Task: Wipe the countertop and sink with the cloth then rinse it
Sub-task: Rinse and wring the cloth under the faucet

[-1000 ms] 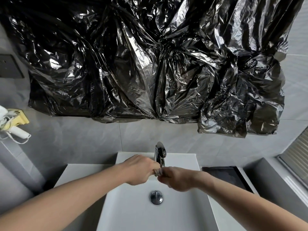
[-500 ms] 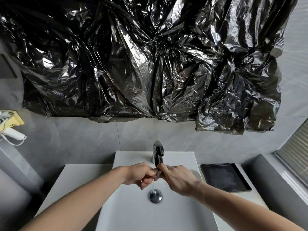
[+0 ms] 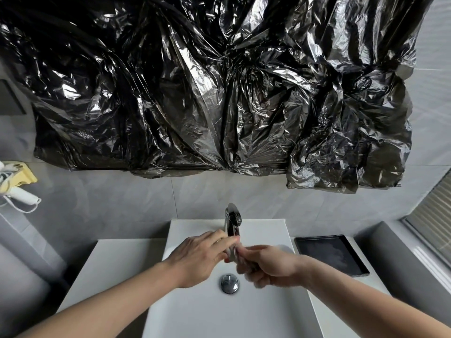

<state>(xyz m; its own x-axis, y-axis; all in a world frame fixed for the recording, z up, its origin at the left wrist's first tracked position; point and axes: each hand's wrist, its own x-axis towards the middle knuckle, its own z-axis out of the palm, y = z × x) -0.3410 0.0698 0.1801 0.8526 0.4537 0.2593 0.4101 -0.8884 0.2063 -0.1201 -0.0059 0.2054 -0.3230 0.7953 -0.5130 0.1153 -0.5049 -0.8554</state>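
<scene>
The white rectangular sink (image 3: 219, 313) fills the bottom centre, with a chrome drain plug (image 3: 229, 284) in its floor. At its back stands a chrome faucet (image 3: 233, 220). Both hands meet under the spout. My left hand (image 3: 200, 257) has its fingers stretched out, and their tips touch the spout and my right hand. My right hand (image 3: 271, 267) is loosely curled, palm down, with nothing visible in it. No cloth shows anywhere in view. The white countertop (image 3: 109, 264) runs along both sides of the sink.
A black tray (image 3: 332, 254) lies on the counter right of the sink. Crumpled black plastic sheeting (image 3: 219, 93) covers the wall above. A white hair dryer in a yellow holder (image 3: 22, 196) hangs at far left. A window ledge (image 3: 434, 215) rises at right.
My left hand has uncurled and stretched its fingers toward the spout. My right hand has slid a little right and curled. The view has tilted slightly.
</scene>
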